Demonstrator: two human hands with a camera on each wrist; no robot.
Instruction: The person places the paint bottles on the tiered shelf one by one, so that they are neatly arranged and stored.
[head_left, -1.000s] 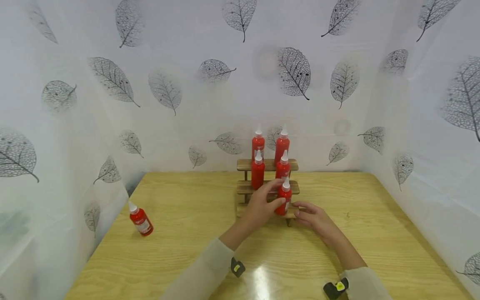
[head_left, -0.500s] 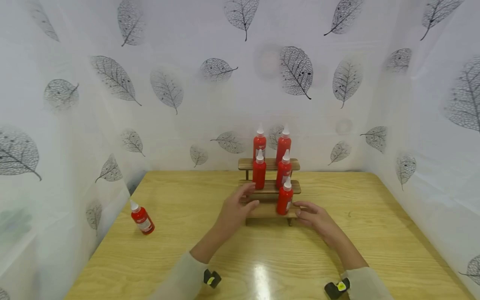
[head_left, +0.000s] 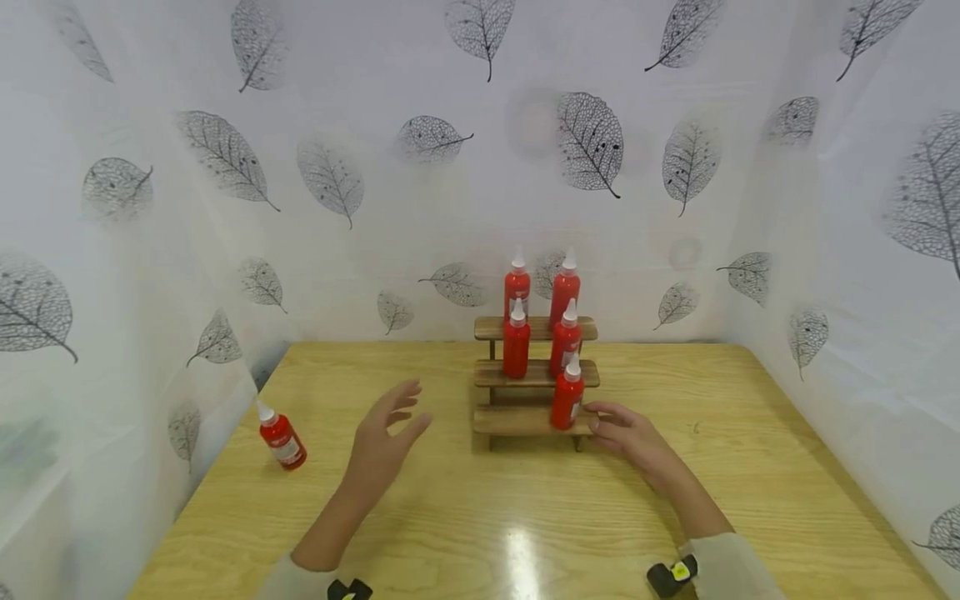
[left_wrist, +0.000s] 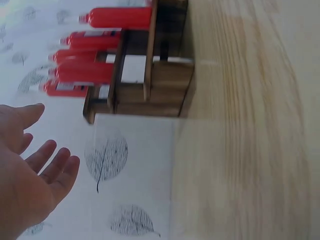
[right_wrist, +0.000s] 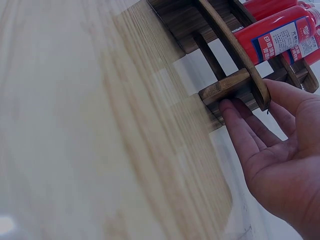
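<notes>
A three-tier wooden display rack stands at the back of the table. One red squeeze bottle with a white nozzle cap is on its bottom shelf, towards the right end. Two more are on each of the middle and top shelves. My right hand holds the right end of the bottom shelf; in the right wrist view the fingers curl around that end. To the left of the rack, my left hand is over the table with nothing in it, fingers loosely bent and thumb apart.
Another red bottle with a white nozzle stands by the table's left edge, left of my left hand. White sheeting printed with grey leaves surrounds the wooden table at the back and sides.
My left hand has let go of the bottle on the bottom shelf and moved left and towards me, away from the rack. My right hand has stayed at the rack's end.
</notes>
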